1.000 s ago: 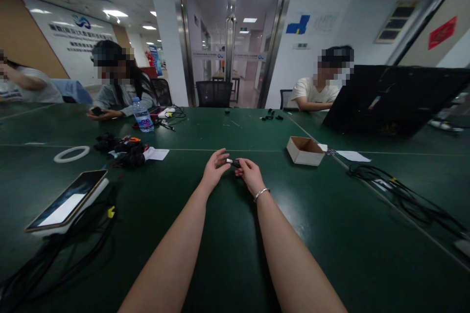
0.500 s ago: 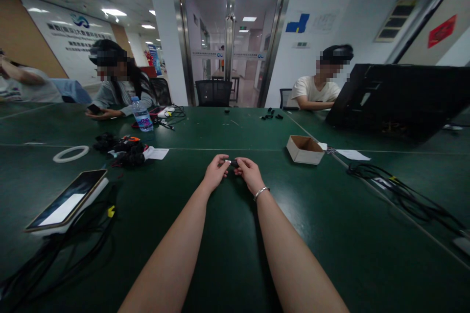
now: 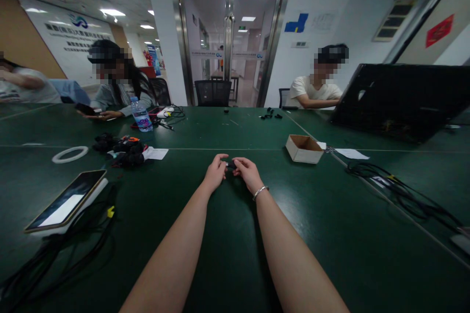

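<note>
Out in front of me, a little above or on the green table, my hands meet over a small black piece with a shiny metal end. My right hand, with a silver bracelet at its wrist, pinches the black part between thumb and fingertips. The metal end points at my left hand, whose thumb and fingers are closed around that side. Fingers partly cover the piece, so its exact kind does not show.
An open cardboard box sits right of my hands. To the left lie black cables with a ring, a phone and a bottle. Small black pieces lie farther off. Several people sit around the table.
My fingers have shifted slightly around the small black piece, and less of its metal end shows. The person at left has moved the phone in their hand.
</note>
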A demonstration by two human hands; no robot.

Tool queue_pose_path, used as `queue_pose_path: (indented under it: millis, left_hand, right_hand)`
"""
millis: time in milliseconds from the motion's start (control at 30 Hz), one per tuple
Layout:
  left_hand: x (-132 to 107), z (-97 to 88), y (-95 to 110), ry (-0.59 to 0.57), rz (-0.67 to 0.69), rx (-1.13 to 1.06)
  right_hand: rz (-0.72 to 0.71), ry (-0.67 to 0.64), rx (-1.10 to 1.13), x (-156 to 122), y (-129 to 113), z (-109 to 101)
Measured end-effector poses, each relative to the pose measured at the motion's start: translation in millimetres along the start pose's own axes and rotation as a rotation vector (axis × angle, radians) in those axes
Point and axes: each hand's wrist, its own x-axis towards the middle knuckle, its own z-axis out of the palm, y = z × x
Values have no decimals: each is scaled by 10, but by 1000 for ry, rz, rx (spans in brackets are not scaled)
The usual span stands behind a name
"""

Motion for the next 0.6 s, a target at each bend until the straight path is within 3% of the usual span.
queue_pose_path:
  millis: [600]
  left_hand:
    - [-8,-2,54,7,-27,-67]
  right_hand:
    - [2,-18,38,-15,-30,-2]
